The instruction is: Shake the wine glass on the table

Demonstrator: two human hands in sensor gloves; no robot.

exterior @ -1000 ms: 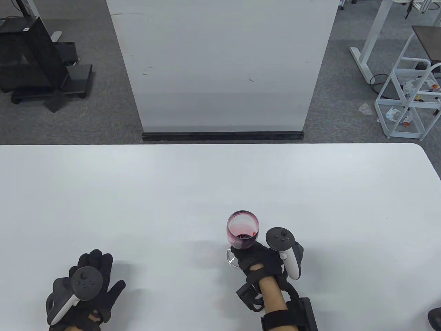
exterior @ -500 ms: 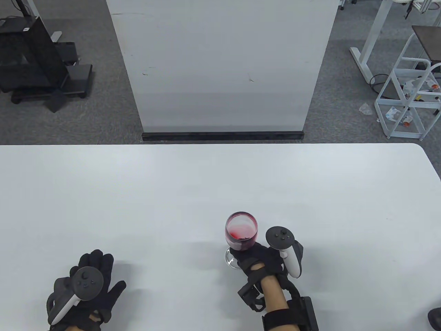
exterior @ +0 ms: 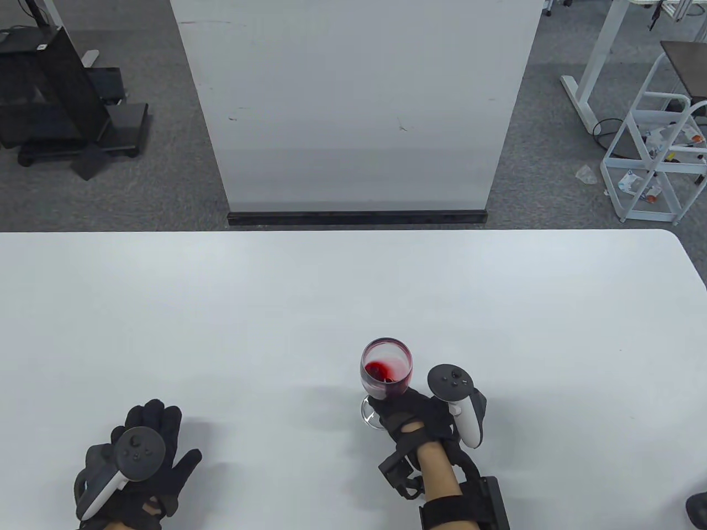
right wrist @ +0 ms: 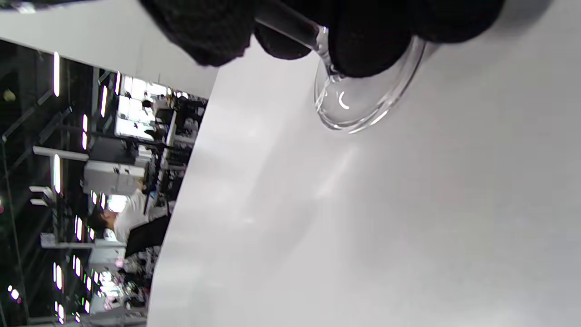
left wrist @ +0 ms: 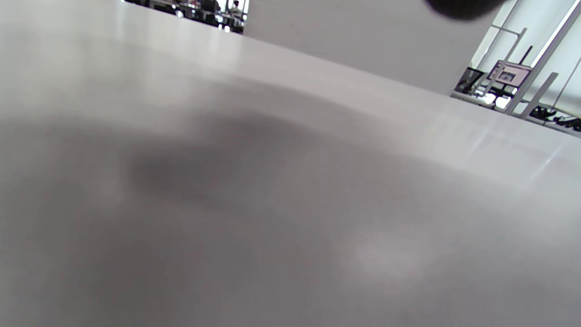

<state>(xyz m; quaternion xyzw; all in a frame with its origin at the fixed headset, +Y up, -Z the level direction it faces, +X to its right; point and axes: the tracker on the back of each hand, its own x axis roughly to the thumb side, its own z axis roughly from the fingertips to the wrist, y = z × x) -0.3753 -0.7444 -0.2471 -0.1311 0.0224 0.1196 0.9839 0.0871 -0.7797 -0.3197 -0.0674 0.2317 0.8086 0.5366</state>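
A clear wine glass with red wine in its bowl stands on the white table, near the front centre. My right hand holds it by the stem, just below the bowl. In the right wrist view my gloved fingers wrap the stem and the glass foot sits on the tabletop. The wine is pooled to one side of the bowl. My left hand rests flat on the table at the front left, fingers spread, holding nothing. The left wrist view shows only bare tabletop.
A tall white panel stands on the floor beyond the table's far edge. A white metal rack is at the far right and a black stand at the far left, both off the table.
The glass has shifted slightly left and the wine has swirled round inside the bowl. My right hand has moved a little with it. My left hand has stayed still.
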